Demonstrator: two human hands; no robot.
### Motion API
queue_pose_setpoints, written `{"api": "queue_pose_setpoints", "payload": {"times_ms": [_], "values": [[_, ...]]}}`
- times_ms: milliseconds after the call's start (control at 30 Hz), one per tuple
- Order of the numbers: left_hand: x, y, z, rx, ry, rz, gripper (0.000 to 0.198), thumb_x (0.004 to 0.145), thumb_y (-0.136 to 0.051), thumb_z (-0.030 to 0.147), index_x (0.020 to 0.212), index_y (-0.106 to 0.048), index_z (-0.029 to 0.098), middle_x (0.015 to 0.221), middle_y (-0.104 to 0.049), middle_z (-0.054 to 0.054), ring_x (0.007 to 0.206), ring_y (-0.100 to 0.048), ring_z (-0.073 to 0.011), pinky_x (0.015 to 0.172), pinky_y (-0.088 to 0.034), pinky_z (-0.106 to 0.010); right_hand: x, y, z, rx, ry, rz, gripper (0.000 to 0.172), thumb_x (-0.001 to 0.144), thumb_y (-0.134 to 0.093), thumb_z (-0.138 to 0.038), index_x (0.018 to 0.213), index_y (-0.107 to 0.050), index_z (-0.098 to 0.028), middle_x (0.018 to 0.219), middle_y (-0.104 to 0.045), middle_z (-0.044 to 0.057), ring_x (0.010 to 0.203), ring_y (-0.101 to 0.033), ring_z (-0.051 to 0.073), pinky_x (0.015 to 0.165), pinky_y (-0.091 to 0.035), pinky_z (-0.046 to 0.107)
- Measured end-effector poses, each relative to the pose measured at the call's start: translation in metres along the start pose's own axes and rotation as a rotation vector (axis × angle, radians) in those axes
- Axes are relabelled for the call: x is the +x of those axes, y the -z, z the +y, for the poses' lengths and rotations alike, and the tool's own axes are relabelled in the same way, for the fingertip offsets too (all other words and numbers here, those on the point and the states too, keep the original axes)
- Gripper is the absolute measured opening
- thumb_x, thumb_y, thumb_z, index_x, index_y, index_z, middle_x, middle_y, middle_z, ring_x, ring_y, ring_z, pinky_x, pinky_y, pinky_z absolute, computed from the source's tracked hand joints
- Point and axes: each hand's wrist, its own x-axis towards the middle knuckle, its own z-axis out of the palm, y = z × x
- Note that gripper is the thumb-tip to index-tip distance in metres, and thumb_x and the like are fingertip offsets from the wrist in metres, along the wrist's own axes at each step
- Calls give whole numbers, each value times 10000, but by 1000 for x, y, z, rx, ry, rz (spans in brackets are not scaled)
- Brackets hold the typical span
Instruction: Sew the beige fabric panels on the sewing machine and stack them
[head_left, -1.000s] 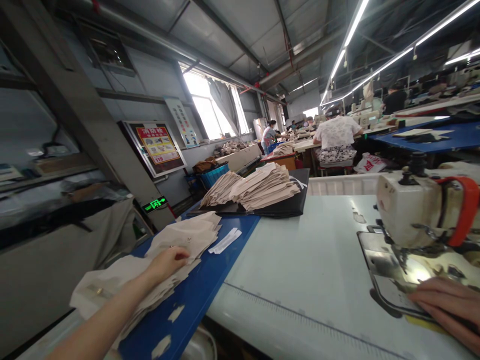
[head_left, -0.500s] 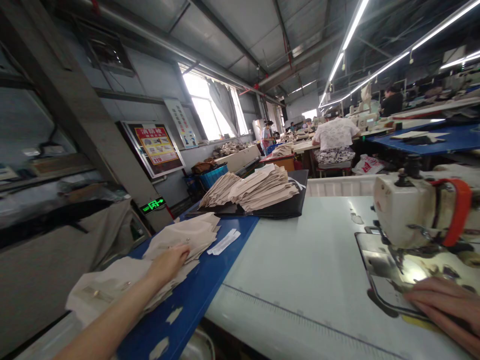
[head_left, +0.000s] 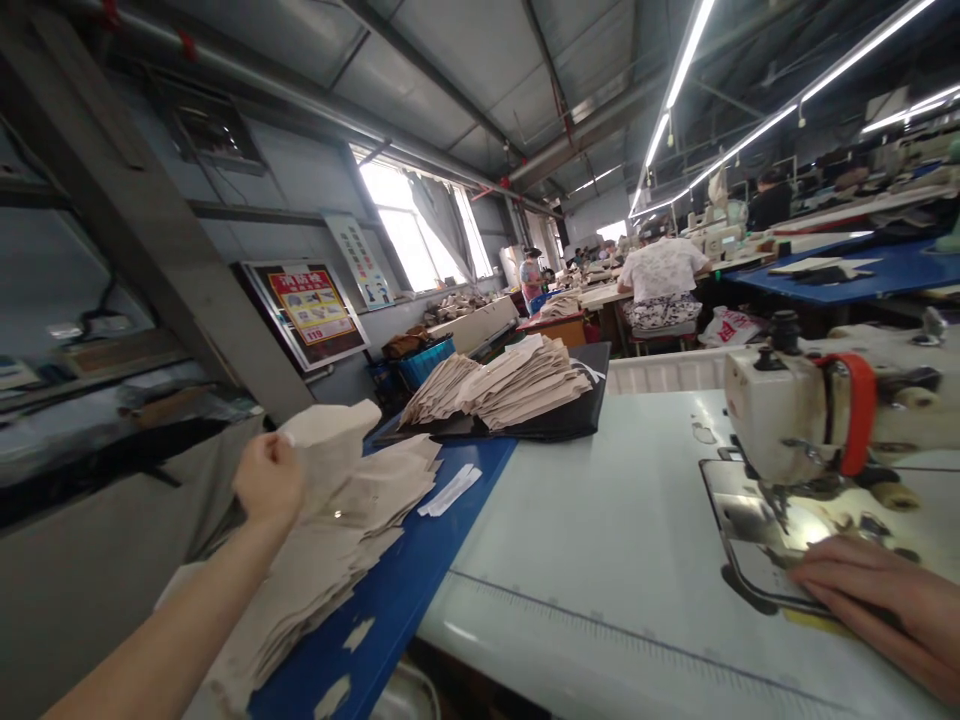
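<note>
My left hand is closed on the edge of a beige fabric piece, raised above the left stack. Under it, a stack of beige fabric pieces lies fanned out on the blue board; small shiny spots show on the cloth. My right hand lies flat beside the needle area of a white sewing machine, fingers stretched over the lit metal plate. No cloth shows under those fingers.
White strips lie on the blue board. Behind them, more beige pieces are piled on a black folder-like sheet. The pale tabletop carries a printed ruler. Beyond it sits a co-worker.
My left hand has moved left and up from the stack, lifting a beige fabric piece by its edge. My right hand stays by the machine plate. The view has shifted slightly.
</note>
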Motion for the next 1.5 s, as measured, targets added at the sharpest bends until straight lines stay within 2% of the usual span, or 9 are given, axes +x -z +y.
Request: {"api": "queue_pose_setpoints", "payload": {"times_ms": [167,267,367,567,767,933,1100,1333,1500], "values": [[-22,19,73,-93,-453,26,382,1015,-366,367,1136,-642,131,1102,-724,-111,978,-692,-265,882,-534,-390,11,13,-19,32,-63,-84,311,995,-466,-333,920,-763,-285,910,-731,90,846,-713,227,749,-594,303],[-91,10,126,-209,-817,-60,343,985,-437,431,1037,-687,202,996,-762,-35,863,-714,-191,812,-544,-285,17,19,-30,80,-105,-112,345,1010,-438,-346,882,-743,-249,879,-710,81,820,-690,220,737,-572,318],[-187,-9,177,-345,-1182,-178,374,1011,-285,130,961,-651,190,828,-738,-28,708,-688,-138,683,-520,-237,20,20,-34,94,-127,-130,341,1015,-434,-339,866,-722,-235,865,-697,64,817,-671,210,743,-548,319],[-296,-38,253,-517,-1347,-212,188,952,-515,158,770,-506,206,604,-592,23,511,-569,-159,447,-374,-277,19,18,-30,88,-124,-157,313,1017,-414,-259,913,-705,-208,906,-693,72,868,-651,203,789,-520,326],[-293,-42,270,-667,-1238,-271,276,995,-496,361,782,-568,201,674,-659,-11,589,-625,-174,510,-465,-271,22,24,-42,93,-56,-147,253,981,-494,-258,1119,-701,-216,1110,-703,111,1035,-644,235,909,-524,365],[-271,-36,262,-537,-1092,-717,367,1004,-466,400,1257,-632,193,1352,-640,-119,1230,-606,-254,1018,-510,-389,30,33,-58,63,32,-309,325,957,-525,-248,1233,-690,-199,1235,-697,129,1183,-619,276,1058,-472,435],[-261,-37,263,-389,-967,-1113,577,995,-460,500,1489,-458,201,1557,-421,-150,1437,-391,-315,1156,-355,-530,31,29,-63,44,58,-359,297,953,-525,-214,1167,-732,-200,1180,-724,117,1139,-655,266,1047,-498,422],[-268,-38,269,-463,-994,-986,547,995,-482,468,1471,-470,197,1562,-418,-146,1456,-358,-297,1165,-331,-547,21,15,-46,-65,143,-221,250,948,-560,-229,1110,-750,-235,1145,-750,85,1109,-691,246,997,-548,354],[-240,-50,225,-437,-915,-762,383,981,-501,306,1345,-594,227,1465,-556,-89,1365,-491,-225,1144,-397,-468,21,16,-45,-45,172,-166,234,928,-606,-242,1111,-750,-272,1102,-765,55,1066,-711,219,953,-570,296]]}}
